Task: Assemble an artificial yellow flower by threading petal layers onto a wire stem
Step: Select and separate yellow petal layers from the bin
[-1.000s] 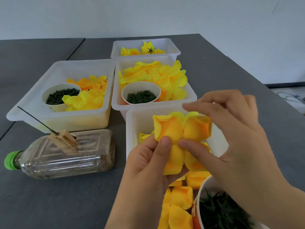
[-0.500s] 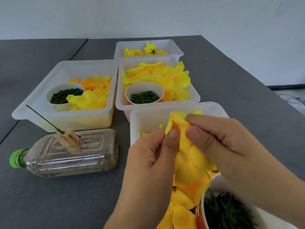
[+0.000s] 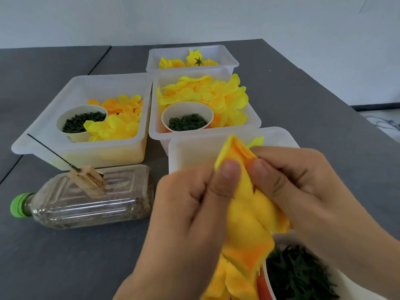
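Hands, left (image 3: pixel 194 204) and right (image 3: pixel 303 191), both pinched petals (image 3: pixel 244 204) right of wire (image 3: pixel 52 151); risked tearing, or dropping them, if pulled unevenly.

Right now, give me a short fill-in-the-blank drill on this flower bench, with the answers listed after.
1. Both hands, left hand and right hand, pinch a folded yellow ____.
2. The clear bottle lying on its side has a ____ cap.
3. The thin dark wire sticks up from a wooden ____ on the bottle.

Answers: petal layer; green; block
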Demonstrator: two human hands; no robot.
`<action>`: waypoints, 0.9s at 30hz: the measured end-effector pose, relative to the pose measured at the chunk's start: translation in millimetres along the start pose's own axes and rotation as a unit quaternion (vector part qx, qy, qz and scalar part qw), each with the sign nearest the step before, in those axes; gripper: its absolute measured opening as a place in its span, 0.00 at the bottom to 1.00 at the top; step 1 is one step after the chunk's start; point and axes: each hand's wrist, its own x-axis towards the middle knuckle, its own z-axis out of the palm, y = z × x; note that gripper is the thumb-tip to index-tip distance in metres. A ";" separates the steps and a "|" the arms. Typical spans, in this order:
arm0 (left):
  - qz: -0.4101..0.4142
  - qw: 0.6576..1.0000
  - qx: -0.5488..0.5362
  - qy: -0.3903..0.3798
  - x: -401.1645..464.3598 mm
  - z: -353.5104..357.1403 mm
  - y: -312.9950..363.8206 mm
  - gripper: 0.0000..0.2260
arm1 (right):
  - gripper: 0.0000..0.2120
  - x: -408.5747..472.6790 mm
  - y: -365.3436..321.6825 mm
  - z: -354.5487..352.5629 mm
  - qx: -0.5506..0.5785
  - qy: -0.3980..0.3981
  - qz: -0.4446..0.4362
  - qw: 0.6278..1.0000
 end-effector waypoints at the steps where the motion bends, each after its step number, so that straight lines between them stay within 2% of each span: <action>1: -0.017 1.000 -0.005 -0.013 0.5 0.0 -0.5 0.20 | 0.20 -0.4 -0.2 0.5 -0.013 0.003 -0.009 1.000; 3: -0.028 0.999 -0.019 -0.020 -1.7 -1.2 -0.5 0.20 | 0.19 -0.3 -0.4 1.0 -0.011 -0.005 -0.009 1.000; 6: 0.008 0.999 -0.034 -0.030 -4.3 -3.5 4.6 0.16 | 0.21 -1.6 2.9 -2.0 0.109 -0.043 0.053 0.992; 9: -0.028 0.996 -0.064 -0.050 -1.5 -9.0 0.7 0.20 | 0.22 -4.4 6.0 -6.4 0.154 -0.060 0.088 0.982; 12: -0.072 0.993 -0.067 -0.072 -0.2 -11.7 -4.9 0.25 | 0.23 -4.8 5.9 -12.9 0.107 -0.055 0.090 0.989; 20: -0.138 0.979 -0.087 -0.121 -6.3 -15.1 -10.9 0.27 | 0.11 2.0 1.2 -21.8 -0.012 -0.062 0.072 0.995; 27: -0.173 0.967 -0.084 -0.165 -7.1 -20.6 -11.1 0.29 | 0.07 5.8 -0.8 -34.2 0.032 -0.136 0.117 0.983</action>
